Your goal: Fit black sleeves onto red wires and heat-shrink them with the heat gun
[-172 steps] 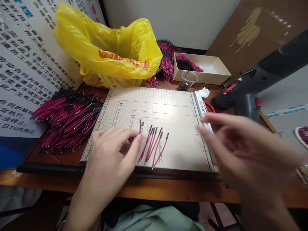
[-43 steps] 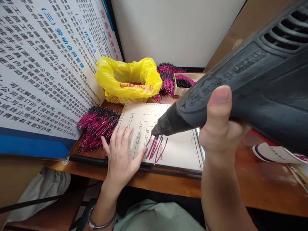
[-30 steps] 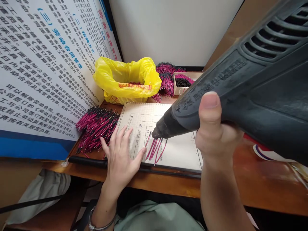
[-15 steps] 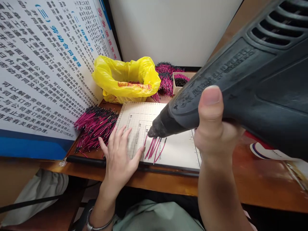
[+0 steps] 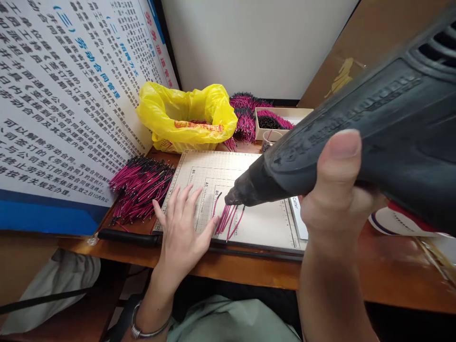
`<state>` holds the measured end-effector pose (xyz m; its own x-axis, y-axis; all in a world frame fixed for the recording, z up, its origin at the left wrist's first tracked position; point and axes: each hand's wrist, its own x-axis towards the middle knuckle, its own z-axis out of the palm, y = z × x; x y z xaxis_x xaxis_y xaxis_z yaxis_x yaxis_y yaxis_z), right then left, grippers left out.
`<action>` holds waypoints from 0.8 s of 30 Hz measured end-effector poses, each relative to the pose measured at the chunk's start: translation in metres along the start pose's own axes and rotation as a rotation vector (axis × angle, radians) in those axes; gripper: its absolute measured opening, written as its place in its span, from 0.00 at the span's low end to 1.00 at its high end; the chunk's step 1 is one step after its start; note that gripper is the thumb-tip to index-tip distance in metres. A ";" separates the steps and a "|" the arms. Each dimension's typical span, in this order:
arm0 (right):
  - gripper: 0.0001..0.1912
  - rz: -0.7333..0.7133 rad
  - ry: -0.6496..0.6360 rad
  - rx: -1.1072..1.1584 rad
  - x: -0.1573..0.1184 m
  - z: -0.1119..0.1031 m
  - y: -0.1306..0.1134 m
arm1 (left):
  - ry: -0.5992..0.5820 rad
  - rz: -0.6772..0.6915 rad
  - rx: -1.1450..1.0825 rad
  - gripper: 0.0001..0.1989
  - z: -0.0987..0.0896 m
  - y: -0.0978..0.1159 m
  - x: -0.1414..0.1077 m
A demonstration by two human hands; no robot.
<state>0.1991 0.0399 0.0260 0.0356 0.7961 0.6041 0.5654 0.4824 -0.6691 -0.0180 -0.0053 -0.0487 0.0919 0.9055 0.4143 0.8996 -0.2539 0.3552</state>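
My right hand (image 5: 337,194) is wrapped round a dark grey heat gun (image 5: 342,128), thumb along its side. The gun's black nozzle (image 5: 245,187) points down and left, over the upper black ends of several thin magenta wires (image 5: 226,221). These wires lie side by side on a white paper cutter board (image 5: 263,235) printed with grid lines. My left hand (image 5: 183,237) is spread flat at the board's left part, holding nothing. Its thumb tip is beside the wires' lower left ends; whether it touches one I cannot tell.
A heap of magenta wires (image 5: 140,190) lies left of the board, near the cutter's black handle (image 5: 128,236). Behind stand a yellow plastic bag (image 5: 187,135), more wire bundles (image 5: 245,121), a cardboard box (image 5: 302,114) of wires and a clear cup (image 5: 271,137). A printed panel (image 5: 71,95) borders the left.
The heat gun and my right hand have moved right, so the nozzle has left the leftmost wire's black end uncovered. My left hand has shifted slightly right, fingers still spread.
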 end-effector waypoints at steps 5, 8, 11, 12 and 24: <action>0.31 0.057 0.052 0.071 -0.005 -0.004 -0.002 | -0.017 0.018 0.010 0.28 -0.002 0.000 -0.001; 0.29 0.080 0.338 0.073 -0.005 -0.005 -0.008 | -0.022 0.020 0.008 0.27 -0.003 0.001 -0.002; 0.23 0.149 0.642 0.051 -0.002 -0.006 -0.014 | -0.030 0.029 0.003 0.27 -0.005 0.003 -0.003; 0.21 0.182 0.695 0.061 -0.002 -0.006 -0.016 | -0.034 0.033 0.003 0.27 -0.005 0.004 -0.003; 0.19 0.208 0.707 0.073 -0.007 -0.011 -0.027 | -0.043 0.032 0.048 0.29 -0.002 0.012 0.001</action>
<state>0.1925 0.0179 0.0444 0.6720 0.4604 0.5801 0.4336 0.3903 -0.8122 -0.0076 -0.0087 -0.0423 0.1388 0.9112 0.3879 0.9154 -0.2675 0.3009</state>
